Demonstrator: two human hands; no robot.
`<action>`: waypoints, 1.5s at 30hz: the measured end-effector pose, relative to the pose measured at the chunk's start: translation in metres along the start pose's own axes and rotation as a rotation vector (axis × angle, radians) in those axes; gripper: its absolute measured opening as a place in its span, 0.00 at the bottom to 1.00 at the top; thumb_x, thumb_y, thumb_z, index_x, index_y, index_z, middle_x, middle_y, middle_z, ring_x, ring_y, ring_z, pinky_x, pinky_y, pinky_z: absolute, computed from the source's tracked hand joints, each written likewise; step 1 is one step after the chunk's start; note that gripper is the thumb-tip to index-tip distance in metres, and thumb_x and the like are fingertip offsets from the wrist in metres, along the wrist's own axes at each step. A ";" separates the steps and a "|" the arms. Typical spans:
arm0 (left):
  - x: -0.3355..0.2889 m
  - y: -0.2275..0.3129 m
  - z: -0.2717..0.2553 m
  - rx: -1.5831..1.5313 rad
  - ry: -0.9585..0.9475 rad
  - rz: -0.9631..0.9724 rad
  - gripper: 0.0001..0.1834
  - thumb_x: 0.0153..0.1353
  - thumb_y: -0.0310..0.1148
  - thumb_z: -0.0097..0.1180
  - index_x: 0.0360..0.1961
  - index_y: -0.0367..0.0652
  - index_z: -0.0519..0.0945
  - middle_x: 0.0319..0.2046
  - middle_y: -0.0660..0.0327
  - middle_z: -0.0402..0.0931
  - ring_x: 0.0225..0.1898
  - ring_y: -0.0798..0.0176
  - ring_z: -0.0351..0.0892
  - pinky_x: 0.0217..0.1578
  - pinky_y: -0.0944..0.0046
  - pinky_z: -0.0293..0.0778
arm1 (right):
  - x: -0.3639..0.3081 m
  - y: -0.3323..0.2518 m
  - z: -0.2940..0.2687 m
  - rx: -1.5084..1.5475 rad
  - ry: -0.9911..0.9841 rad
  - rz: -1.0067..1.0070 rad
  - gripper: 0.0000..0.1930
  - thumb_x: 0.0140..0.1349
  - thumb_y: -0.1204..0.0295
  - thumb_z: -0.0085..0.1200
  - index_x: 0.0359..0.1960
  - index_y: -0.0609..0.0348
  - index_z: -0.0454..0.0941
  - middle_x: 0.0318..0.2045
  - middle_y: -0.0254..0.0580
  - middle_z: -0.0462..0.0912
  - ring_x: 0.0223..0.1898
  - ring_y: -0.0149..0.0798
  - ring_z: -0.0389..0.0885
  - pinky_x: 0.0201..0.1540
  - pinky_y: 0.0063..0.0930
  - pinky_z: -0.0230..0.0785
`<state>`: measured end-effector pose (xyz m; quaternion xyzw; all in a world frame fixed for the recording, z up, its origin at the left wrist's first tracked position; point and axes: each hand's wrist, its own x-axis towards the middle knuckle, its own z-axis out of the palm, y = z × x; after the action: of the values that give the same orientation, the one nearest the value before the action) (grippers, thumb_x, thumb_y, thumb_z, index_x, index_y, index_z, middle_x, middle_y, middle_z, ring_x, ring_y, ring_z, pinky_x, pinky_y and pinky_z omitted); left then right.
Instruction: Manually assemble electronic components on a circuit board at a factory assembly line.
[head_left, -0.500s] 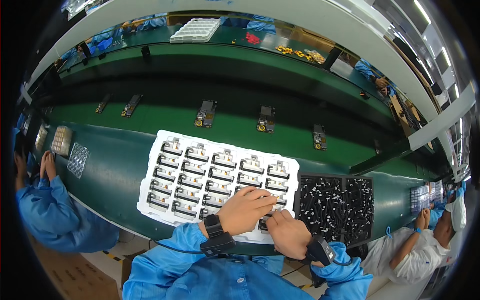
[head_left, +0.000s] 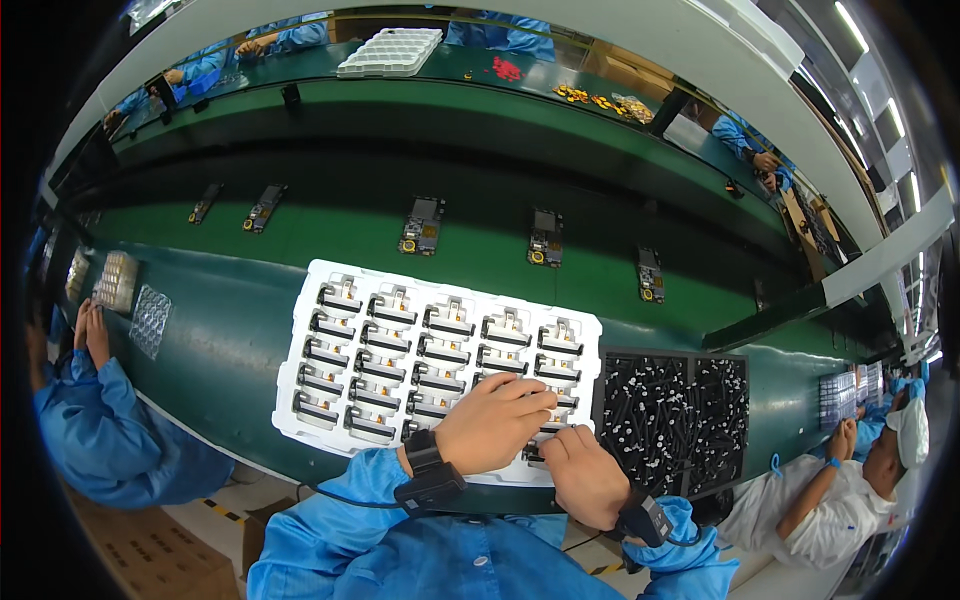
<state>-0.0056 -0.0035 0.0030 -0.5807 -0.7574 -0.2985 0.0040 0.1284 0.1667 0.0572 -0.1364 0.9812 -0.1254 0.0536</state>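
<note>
A white molded tray (head_left: 318,272) lies in front of me, its slots filled with rows of small pale parts, each with a black bar. Over its front right area is my left hand (head_left: 490,428), fingers reaching out across the slots and slightly bent, thumb hidden beneath. My right hand (head_left: 583,478) is closed in a pinch at the tray's front right corner, close to the left fingertips. What its fingers grip is too small and covered to name. Beside the tray on the right is a black bin (head_left: 688,420) heaped with small black parts with whitish ends.
Circuit boards (head_left: 422,225) lie spaced along the green belt (head_left: 330,235) beyond the tray. A dark bracket (head_left: 765,322) juts in at right. Co-workers sit at left (head_left: 130,430) and right (head_left: 820,500). Another white tray (head_left: 392,52) and red pieces (head_left: 506,68) are on the far bench.
The nearer circuit boards have shifted slightly to the right. My right hand has moved a little, while my left stays over nearly the same slots.
</note>
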 end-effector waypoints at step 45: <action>-0.001 0.004 -0.009 -0.067 -0.022 -0.028 0.22 0.60 0.46 0.70 0.51 0.47 0.86 0.59 0.67 0.79 0.67 0.57 0.73 0.70 0.46 0.63 | -0.191 0.168 0.038 0.086 1.334 0.922 0.09 0.68 0.72 0.67 0.42 0.67 0.87 0.34 0.39 0.87 0.34 0.31 0.82 0.40 0.25 0.74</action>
<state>-0.0049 -0.0076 0.0123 -0.5730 -0.7551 -0.3172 -0.0278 0.2742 0.3679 -0.0099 0.3870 0.7587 -0.1831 -0.4911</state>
